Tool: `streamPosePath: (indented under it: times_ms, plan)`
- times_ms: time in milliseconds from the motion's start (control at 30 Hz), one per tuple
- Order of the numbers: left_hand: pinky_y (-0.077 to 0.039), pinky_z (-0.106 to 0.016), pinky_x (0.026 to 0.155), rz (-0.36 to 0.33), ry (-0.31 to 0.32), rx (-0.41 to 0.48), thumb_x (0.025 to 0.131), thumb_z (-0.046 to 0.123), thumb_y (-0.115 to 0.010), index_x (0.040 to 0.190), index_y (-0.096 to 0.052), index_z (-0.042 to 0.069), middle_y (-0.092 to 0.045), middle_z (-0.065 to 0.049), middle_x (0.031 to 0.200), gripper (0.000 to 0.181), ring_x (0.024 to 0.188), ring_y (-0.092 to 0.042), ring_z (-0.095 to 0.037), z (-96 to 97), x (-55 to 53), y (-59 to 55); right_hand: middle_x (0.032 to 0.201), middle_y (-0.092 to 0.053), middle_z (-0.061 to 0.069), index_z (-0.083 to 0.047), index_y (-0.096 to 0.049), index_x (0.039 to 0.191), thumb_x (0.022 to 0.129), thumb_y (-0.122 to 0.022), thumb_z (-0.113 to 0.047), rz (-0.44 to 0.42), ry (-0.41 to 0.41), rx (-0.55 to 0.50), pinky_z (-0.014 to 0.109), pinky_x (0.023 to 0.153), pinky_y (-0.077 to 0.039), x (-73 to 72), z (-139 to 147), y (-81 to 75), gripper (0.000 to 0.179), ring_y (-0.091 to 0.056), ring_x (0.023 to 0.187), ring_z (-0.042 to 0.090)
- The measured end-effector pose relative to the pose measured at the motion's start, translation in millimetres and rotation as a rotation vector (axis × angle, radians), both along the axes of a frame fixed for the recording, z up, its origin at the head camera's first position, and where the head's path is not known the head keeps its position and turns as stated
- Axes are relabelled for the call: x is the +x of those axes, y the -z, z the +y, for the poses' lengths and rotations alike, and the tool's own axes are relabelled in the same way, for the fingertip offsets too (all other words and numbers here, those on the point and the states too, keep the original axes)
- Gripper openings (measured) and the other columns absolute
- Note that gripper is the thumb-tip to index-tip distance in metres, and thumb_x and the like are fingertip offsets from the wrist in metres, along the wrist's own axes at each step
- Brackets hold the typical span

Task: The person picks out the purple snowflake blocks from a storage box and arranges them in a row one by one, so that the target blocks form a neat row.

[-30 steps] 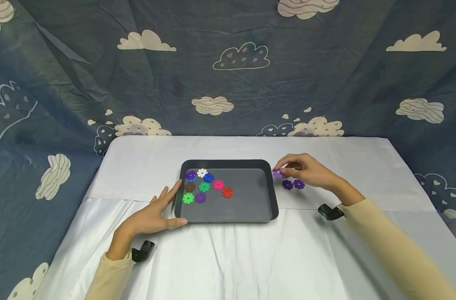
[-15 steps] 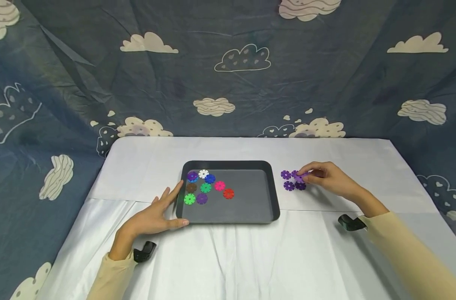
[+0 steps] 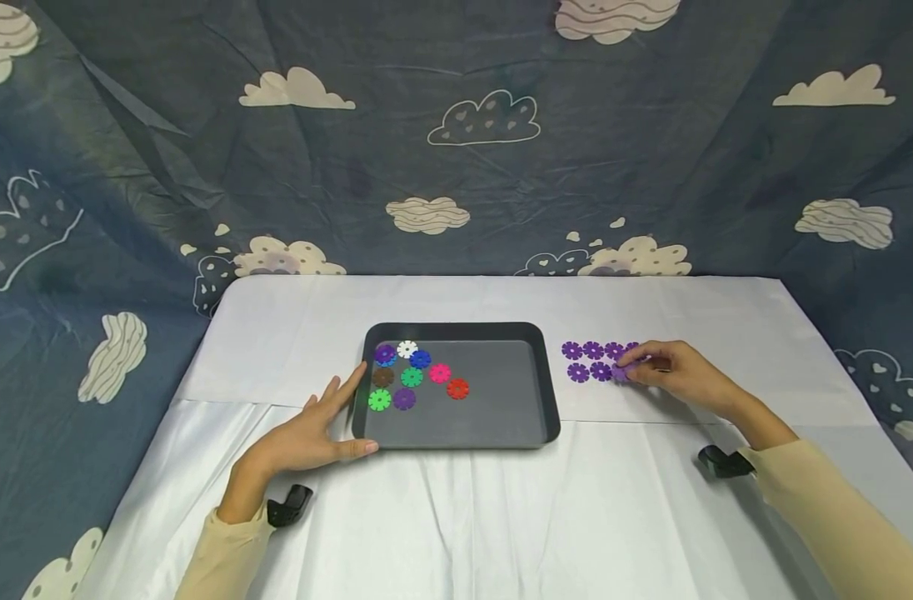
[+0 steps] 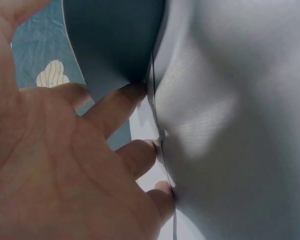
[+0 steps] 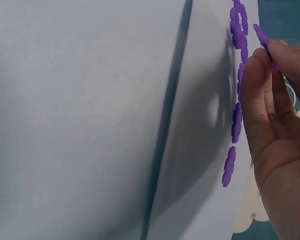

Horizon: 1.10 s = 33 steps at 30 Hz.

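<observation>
My right hand [image 3: 670, 371] pinches a notched purple plastic disc [image 5: 261, 36] between thumb and fingertips, at the right end of a group of discs on the white cloth. Two short rows make up this group: several purple discs [image 3: 593, 350] at the back, and purple discs [image 3: 578, 372] in front. The held disc overlaps the front row's end in the head view, and my fingers partly cover the back row's last disc. On the other side, my left hand [image 3: 306, 433] has its fingers spread, index fingertip and thumb at the left edge of a dark grey tray [image 3: 501, 417].
Inside the tray's left half lie several flower-shaped discs, among them a white disc [image 3: 407, 349], a red disc [image 3: 458, 389] and a light green disc [image 3: 379, 400]. A white cloth [image 3: 501, 517] covers the table, with a cloud-patterned curtain [image 3: 621, 167] behind it.
My right hand has moved from beside the tray rightward along the purple discs. More purple discs now show in both rows. My left hand stays at the tray's edge.
</observation>
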<state>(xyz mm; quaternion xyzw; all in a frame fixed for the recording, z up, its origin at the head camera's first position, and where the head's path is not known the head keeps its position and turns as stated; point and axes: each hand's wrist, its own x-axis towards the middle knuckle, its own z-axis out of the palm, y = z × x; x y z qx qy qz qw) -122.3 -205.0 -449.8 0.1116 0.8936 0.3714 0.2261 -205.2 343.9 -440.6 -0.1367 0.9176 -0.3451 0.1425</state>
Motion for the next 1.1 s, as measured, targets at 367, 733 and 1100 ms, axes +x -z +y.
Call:
streamPosePath:
  times_ms: [367,733,1100]
  plan:
    - [-0.005,-0.077,0.113,0.005,-0.001,-0.005,0.082,0.057,-0.076,0.162,-0.002,0.037,0.001,-0.028,0.165,0.111,0.147,0.004,-0.059,-0.3,1.0,0.4,0.12,-0.068,0.02,-0.006,-0.073,0.113,0.094,-0.07,-0.011,0.022,0.043,0.068,0.021,0.067,-0.051,-0.1,2.3,6.8,0.02,-0.057,0.087,0.02]
    - [0.001,-0.072,0.117,0.015,0.007,-0.003,0.082,0.056,-0.077,0.162,-0.001,0.036,-0.001,-0.027,0.166,0.111,0.15,0.003,-0.053,0.5,0.1,1.2,0.114,-0.068,0.019,-0.007,-0.074,0.109,0.092,-0.071,-0.011,0.102,0.053,0.153,0.022,0.069,-0.051,0.2,-1.1,9.6,0.018,-0.058,0.09,0.024]
    - [0.001,-0.073,0.116,0.015,0.01,0.002,0.082,0.056,-0.077,0.162,-0.001,0.036,-0.001,-0.027,0.166,0.111,0.149,0.003,-0.055,0.1,0.2,1.8,0.109,-0.068,0.018,-0.005,-0.073,0.108,0.091,-0.071,-0.009,0.137,0.045,0.156,0.022,0.064,-0.052,0.4,-1.7,9.9,0.017,-0.06,0.087,0.024]
